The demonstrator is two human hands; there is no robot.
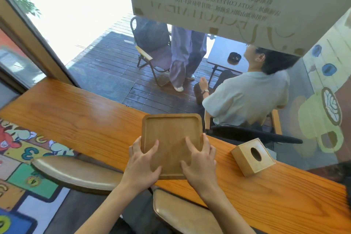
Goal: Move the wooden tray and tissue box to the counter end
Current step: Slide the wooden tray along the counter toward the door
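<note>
A square wooden tray [171,129] with rounded corners lies on the orange wooden counter [76,119], in the middle of the view. My left hand [141,165] grips its near left edge, thumb on the tray's floor and fingers around the rim. My right hand [201,159] holds the near right edge the same way. A wooden tissue box [253,157] with an oval slot on top stands on the counter to the right of the tray, a short gap away from my right hand.
Two tan stool seats [76,174] [182,214] stand under the counter's near edge. Beyond the window glass, a seated person [245,97] and a standing person [186,57] are on a deck beside a folding chair and small table. The counter stretches far to the left.
</note>
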